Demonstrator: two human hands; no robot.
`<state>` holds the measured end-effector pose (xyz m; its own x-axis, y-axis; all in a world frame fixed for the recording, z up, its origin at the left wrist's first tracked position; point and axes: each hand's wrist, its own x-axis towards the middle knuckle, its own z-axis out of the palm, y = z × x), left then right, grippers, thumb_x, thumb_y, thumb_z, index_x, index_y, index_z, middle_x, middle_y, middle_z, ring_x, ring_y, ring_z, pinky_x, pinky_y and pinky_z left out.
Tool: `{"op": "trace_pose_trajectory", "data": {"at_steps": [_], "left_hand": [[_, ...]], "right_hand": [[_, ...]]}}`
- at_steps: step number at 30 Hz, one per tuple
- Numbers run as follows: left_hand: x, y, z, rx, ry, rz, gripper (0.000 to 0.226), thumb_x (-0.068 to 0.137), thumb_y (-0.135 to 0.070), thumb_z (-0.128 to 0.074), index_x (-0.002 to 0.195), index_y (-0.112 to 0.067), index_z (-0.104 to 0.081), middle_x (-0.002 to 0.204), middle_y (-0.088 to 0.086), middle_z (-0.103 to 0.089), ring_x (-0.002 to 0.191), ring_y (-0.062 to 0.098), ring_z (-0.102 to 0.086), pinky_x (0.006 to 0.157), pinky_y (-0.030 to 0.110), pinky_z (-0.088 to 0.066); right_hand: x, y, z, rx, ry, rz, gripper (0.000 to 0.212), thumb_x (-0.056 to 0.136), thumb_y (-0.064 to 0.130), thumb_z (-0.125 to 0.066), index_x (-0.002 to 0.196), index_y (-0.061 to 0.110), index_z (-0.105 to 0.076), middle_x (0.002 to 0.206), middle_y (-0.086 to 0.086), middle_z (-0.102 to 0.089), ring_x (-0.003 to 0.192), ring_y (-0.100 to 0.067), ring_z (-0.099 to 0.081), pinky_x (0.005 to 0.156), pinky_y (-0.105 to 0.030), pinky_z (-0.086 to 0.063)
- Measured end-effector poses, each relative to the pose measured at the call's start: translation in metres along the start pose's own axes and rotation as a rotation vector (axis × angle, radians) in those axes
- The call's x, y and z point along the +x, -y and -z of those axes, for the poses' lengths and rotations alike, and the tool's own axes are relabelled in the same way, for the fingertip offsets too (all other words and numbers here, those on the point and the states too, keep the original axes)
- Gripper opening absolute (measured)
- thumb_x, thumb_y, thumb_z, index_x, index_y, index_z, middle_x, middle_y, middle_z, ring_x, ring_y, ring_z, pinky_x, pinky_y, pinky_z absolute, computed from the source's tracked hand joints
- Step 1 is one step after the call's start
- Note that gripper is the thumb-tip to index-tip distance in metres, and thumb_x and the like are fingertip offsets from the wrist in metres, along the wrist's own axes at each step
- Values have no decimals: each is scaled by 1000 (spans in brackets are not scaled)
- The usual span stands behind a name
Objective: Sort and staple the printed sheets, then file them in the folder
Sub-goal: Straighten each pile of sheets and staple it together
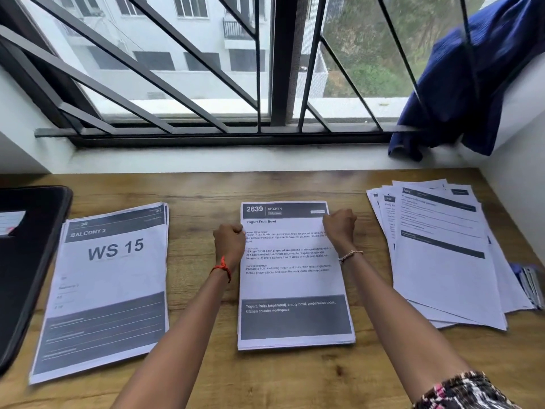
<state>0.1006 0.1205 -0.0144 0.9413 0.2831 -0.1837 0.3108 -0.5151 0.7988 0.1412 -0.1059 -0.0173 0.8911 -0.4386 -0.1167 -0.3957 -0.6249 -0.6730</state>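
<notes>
Printed sheets sit in three lots across the wooden surface (pixel 203 187), and the action is on the middle stack (pixel 295 284), topped by the "Yogurt Fruit Bowl" page and lying square in front of the person. The left hand (pixel 229 242) is curled tight on the stack's left edge. The right hand (pixel 339 225) is curled on the right edge, up near the dark header bar. Both are closed onto the paper, which reads as squaring the stack so its edges sit flush for a staple. Whether the fingers hold only the top sheets or the whole stack, I cannot tell.

Out to the left, the WS 15 stack (pixel 112 278) lies fairly tidy but skewed, and looks already sorted. On the right, the fanned pile (pixel 448 261) is splayed loose with its corners showing, probably what is left to sort. The black folder (pixel 29 261) waits at the far left, partly out of view, just beside the WS 15 stack.

For room, bare wood shows on both sides of the middle stack and in a band behind it towards the window sill (pixel 236 159). The fanned pile crowds the right-hand wall, and a small bluish thing (pixel 530 283) pokes out beside it, too blurred to name. No stapler plainly in sight
</notes>
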Motion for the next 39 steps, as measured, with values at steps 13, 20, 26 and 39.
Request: {"op": "trace_pose_trajectory", "data": {"at_steps": [13,20,26,39], "left_hand": [[4,-14,6,-58,-28,73,15,87,-3,-59,86,7,-71,77,13,-68,73,18,-56,67,23,-39],[12,-7,5,-14,15,31,10,85,-1,-59,82,3,-68,75,14,-63,72,19,-55,63,23,-38],[24,5,7,50,137,-40,9,80,-13,-68,85,-9,-62,92,8,-63,85,23,-59,79,36,-49],[25,-3,8,74,145,-60,29,84,-13,-66,111,-3,-66,109,15,-57,100,27,-59,92,31,-46]], "right_hand": [[0,-2,-3,61,-11,38,29,76,-4,-51,48,2,-43,53,-6,-31,55,-15,-31,43,-28,-18],[4,-5,-5,119,-8,58,25,77,-4,-50,52,-3,-46,50,-4,-39,57,-18,-37,45,-27,-22],[20,-5,2,16,220,75,45,83,13,-55,128,8,-52,115,-12,-52,103,-25,-51,86,-32,-40],[32,-7,13,111,297,10,34,78,10,-57,112,10,-56,103,-8,-52,95,-21,-49,78,-35,-46]]}}
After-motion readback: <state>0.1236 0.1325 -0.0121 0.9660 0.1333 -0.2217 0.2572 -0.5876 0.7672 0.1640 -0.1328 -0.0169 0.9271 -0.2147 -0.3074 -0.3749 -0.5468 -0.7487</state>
